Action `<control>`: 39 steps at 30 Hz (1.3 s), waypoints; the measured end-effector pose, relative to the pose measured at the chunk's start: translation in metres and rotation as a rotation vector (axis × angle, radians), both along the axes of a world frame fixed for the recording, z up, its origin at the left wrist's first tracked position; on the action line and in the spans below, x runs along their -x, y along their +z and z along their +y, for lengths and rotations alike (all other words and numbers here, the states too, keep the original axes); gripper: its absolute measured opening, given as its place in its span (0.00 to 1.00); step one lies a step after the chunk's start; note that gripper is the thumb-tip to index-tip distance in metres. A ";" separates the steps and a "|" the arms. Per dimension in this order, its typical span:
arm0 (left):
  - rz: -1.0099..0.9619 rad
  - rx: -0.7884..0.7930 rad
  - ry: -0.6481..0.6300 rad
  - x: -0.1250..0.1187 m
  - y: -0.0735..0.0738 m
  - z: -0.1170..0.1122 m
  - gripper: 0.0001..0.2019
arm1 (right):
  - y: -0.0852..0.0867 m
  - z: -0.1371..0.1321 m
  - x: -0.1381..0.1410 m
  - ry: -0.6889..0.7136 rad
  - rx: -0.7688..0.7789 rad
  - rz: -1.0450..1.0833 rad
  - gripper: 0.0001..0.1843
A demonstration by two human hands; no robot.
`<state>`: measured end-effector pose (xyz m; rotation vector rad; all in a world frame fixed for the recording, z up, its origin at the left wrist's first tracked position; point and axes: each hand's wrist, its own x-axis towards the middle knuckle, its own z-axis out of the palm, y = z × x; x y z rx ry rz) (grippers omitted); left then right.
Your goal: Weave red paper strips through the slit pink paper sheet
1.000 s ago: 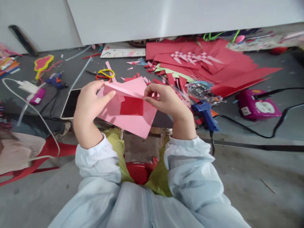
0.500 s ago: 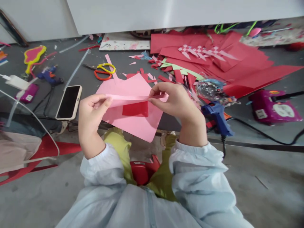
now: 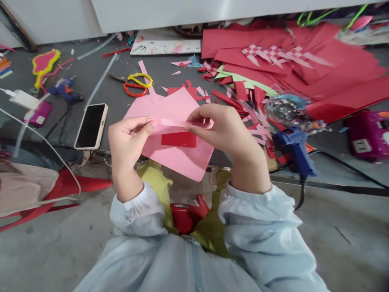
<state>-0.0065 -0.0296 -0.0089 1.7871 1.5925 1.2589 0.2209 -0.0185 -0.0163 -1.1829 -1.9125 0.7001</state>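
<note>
left hand (image 3: 129, 136) and right hand (image 3: 223, 126) face inward, pinching pink strip (image 3: 170, 127).

Matt paper — a pink strip (image 3: 170, 122) and red sheets (image 3: 316, 77) — is what I see remotely, with a smooth plastic glue gun (image 3: 294, 149), plastic-handled metal scissors (image 3: 126, 86) and a glossy-screened smartphone (image 3: 91, 126).

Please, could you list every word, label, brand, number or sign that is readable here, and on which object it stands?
None can be read with certainty.
Dark handwriting on the flat white paint-stained board: too blurred.
White labels on the purple boxy pack at right and the smaller purple pack at left: too small.
Large pink paper sheet: no writing visible.
</note>
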 end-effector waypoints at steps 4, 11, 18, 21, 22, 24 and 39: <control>-0.020 0.013 0.004 0.001 0.001 -0.003 0.12 | -0.002 0.000 0.004 0.025 -0.024 0.017 0.05; -0.046 0.037 -0.136 0.007 0.004 -0.006 0.09 | -0.006 -0.001 0.011 -0.013 -0.188 0.000 0.08; 0.016 0.055 -0.073 0.005 -0.001 -0.004 0.09 | -0.010 0.000 0.022 -0.074 -0.351 -0.106 0.13; 0.061 0.021 -0.049 0.003 -0.001 -0.004 0.10 | -0.012 0.000 0.026 -0.106 -0.422 -0.125 0.13; 0.059 0.000 -0.048 0.003 0.000 -0.004 0.10 | -0.013 0.000 0.028 -0.116 -0.442 -0.121 0.12; 0.041 -0.038 -0.066 0.001 0.001 -0.005 0.10 | -0.015 0.000 0.031 -0.145 -0.472 -0.112 0.11; -0.018 -0.067 -0.101 0.006 -0.002 -0.005 0.06 | -0.026 0.001 0.037 -0.216 -0.862 -0.057 0.15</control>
